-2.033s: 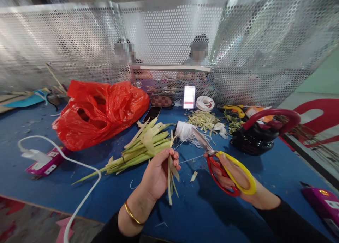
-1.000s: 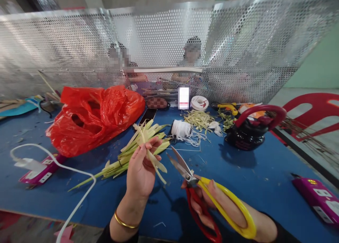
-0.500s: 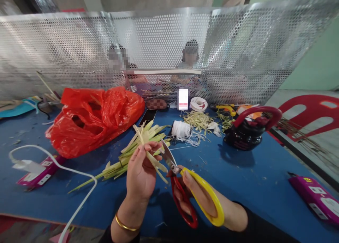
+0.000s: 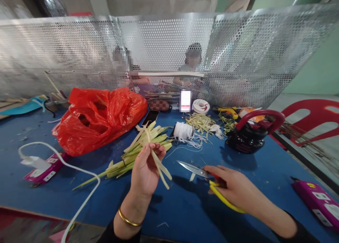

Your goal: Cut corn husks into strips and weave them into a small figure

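My left hand (image 4: 147, 170), with a gold bracelet on its wrist, pinches a pale, folded plant strip (image 4: 159, 163) whose two ends hang down to the right. Behind it a bundle of long yellow-green leaf strips (image 4: 127, 162) lies on the table. Off to the right, my right hand (image 4: 235, 188) is wrapped round scissors with one red and one yellow handle (image 4: 225, 199). Their blades (image 4: 192, 168) are together and point left, apart from the strip. A small pale scrap (image 4: 192, 177) lies under the blades.
A red plastic bag (image 4: 100, 119) fills the back left, near a dark phone (image 4: 150, 118). White string (image 4: 183, 131), plant trimmings (image 4: 200, 122) and a black jar with a red handle (image 4: 246, 139) stand further back. A white cable (image 4: 87, 199) crosses the left side. Perforated metal (image 4: 169, 35) closes the back.
My right hand has drawn the scissors away to the right, and they have turned from upright to pointing left. My left hand still holds the strip. The small scrap now shows on the table.
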`<state>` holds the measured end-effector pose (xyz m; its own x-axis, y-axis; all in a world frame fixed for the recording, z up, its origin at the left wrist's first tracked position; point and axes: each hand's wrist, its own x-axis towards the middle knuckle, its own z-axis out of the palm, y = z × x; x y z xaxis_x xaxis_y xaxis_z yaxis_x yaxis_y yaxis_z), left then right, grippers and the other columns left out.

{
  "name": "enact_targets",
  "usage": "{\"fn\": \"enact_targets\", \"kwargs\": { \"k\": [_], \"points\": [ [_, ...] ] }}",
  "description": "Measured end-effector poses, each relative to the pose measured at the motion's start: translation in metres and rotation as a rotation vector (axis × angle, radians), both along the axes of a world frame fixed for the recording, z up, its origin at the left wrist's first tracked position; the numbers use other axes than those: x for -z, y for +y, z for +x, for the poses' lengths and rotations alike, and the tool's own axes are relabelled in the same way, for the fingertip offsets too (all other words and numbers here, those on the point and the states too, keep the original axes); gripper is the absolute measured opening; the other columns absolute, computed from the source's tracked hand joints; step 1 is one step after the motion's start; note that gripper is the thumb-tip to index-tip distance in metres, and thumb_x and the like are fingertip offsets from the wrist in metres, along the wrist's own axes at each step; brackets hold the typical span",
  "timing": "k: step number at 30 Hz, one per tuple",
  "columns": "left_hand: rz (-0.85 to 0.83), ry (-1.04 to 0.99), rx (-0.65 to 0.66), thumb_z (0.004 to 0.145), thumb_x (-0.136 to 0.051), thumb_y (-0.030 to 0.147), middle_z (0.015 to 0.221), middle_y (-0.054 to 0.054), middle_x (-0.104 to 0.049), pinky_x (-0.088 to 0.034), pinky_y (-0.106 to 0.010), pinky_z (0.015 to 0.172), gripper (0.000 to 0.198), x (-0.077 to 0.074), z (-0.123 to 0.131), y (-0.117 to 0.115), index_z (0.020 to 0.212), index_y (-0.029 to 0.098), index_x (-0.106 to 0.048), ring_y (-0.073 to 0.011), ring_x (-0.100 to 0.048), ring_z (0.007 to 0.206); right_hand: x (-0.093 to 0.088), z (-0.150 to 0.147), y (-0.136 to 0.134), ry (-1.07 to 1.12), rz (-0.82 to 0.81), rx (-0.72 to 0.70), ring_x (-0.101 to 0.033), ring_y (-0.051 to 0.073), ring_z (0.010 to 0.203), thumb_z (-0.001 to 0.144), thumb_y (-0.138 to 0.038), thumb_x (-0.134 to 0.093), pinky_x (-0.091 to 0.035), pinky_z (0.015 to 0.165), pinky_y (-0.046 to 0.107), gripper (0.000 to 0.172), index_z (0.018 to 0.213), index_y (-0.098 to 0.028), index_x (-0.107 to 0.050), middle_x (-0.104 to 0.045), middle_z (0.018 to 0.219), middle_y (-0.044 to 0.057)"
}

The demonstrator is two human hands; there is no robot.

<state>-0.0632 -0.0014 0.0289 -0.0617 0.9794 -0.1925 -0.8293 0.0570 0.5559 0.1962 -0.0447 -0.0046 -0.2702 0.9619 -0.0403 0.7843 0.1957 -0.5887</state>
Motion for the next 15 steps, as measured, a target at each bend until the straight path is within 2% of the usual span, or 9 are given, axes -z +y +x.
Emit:
{"fn": "enact_targets", "kwargs": {
  "k": [3, 5, 7, 9, 11, 13, 15],
  "points": [
    [-0.011, 0.002, 0.009, 0.083, -0.068, 0.017, 0.073, -0.003, -0.068, -0.060, -0.021, 0.070, 0.013, -0.003, 0.002, 0.004, 0.070, 0.013, -0.068, -0.0126, -0.069, 0.070, 0.011, 0.041, 0.001, -0.253, 0.138, -0.035, -0.069, 0.026, 0.082, 0.074, -0.013, -0.058, -0.053, 0.069, 0.034, 0.051, 0.121, -0.028, -0.067, -0.070, 0.099, 0.009],
    [-0.006, 0.021, 0.013, 0.083, -0.068, 0.017, 0.073, -0.003, -0.069, -0.060, -0.021, 0.069, 0.013, -0.006, 0.005, 0.007, 0.070, 0.013, -0.068, -0.0123, -0.068, 0.069, 0.014, 0.058, 0.003, -0.300, 0.184, -0.069, -0.069, 0.025, 0.083, 0.075, -0.011, -0.054, -0.053, 0.071, 0.034, 0.052, 0.122, -0.027, -0.067, -0.069, 0.103, 0.009],
    [-0.013, 0.035, 0.034, 0.083, -0.068, 0.016, 0.073, -0.003, -0.068, -0.060, -0.022, 0.070, 0.013, -0.011, 0.010, 0.010, 0.071, 0.012, -0.067, -0.0122, -0.068, 0.069, 0.009, 0.065, 0.009, -0.283, 0.202, -0.083, -0.068, 0.024, 0.085, 0.077, -0.013, -0.054, -0.053, 0.074, 0.035, 0.045, 0.117, -0.026, -0.069, -0.069, 0.103, 0.010],
    [-0.025, 0.042, 0.062, 0.084, -0.066, 0.015, 0.074, -0.003, -0.069, -0.060, -0.022, 0.071, 0.012, -0.016, 0.017, 0.014, 0.072, 0.012, -0.067, -0.0124, -0.069, 0.070, 0.000, 0.059, 0.023, -0.185, 0.198, -0.064, -0.067, 0.025, 0.089, 0.080, -0.019, -0.056, -0.053, 0.077, 0.037, 0.035, 0.110, -0.025, -0.072, -0.069, 0.104, 0.010],
    [-0.045, 0.044, 0.071, 0.085, -0.063, 0.014, 0.075, -0.004, -0.069, -0.060, -0.023, 0.072, 0.013, -0.020, 0.024, 0.018, 0.073, 0.012, -0.067, -0.0127, -0.069, 0.072, -0.010, 0.043, 0.047, 0.035, 0.165, 0.005, -0.065, 0.024, 0.088, 0.084, -0.030, -0.059, -0.051, 0.080, 0.038, 0.027, 0.107, -0.025, -0.072, -0.069, 0.104, 0.009],
    [-0.057, 0.038, 0.062, 0.088, -0.059, 0.013, 0.075, -0.004, -0.070, -0.060, -0.023, 0.073, 0.017, -0.022, 0.029, 0.024, 0.073, 0.012, -0.066, -0.0126, -0.070, 0.072, -0.012, 0.020, 0.077, 0.338, 0.113, 0.203, -0.063, 0.023, 0.080, 0.073, -0.038, -0.072, -0.049, 0.076, 0.036, 0.029, 0.097, -0.022, -0.074, -0.070, 0.092, 0.006],
    [-0.042, 0.032, 0.079, 0.090, -0.055, 0.012, 0.074, -0.004, -0.069, -0.060, -0.022, 0.072, 0.021, -0.021, 0.031, 0.030, 0.072, 0.012, -0.065, -0.0124, -0.070, 0.070, -0.006, -0.003, 0.107, 0.409, 0.093, 0.284, -0.059, 0.019, 0.066, 0.067, -0.041, -0.075, -0.045, 0.062, 0.032, 0.030, 0.085, -0.017, -0.073, -0.066, 0.073, 0.003]
  ]
}}
